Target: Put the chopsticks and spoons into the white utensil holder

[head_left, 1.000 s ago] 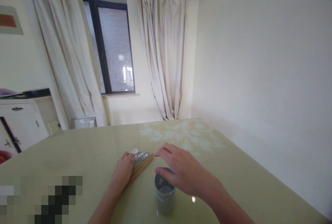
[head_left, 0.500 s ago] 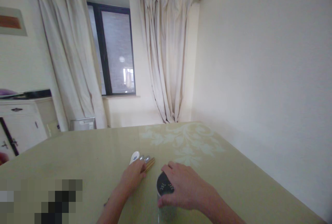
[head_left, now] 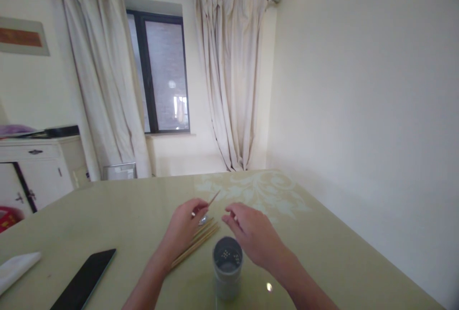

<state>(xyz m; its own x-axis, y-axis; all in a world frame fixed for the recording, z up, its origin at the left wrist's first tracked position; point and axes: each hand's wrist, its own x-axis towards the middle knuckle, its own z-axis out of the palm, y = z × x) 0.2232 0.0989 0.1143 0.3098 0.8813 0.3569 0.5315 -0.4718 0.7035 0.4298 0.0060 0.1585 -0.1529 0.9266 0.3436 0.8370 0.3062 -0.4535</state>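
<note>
Cup (head_left: pixel 228 285) holds no chopsticks (head_left: pixel 201 244): several on table (head_left: pixel 330 262), one pinched in left hand (head_left: pixel 182 226); right hand (head_left: pixel 256 234) free, fingertips slightly apart.

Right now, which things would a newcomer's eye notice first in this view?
Probably the two bare hands first: the left hand holds a thin stick above a bundle of sticks, and the right hand hovers beyond an upright cup. Next, the black flat object at the table's near left.
</note>
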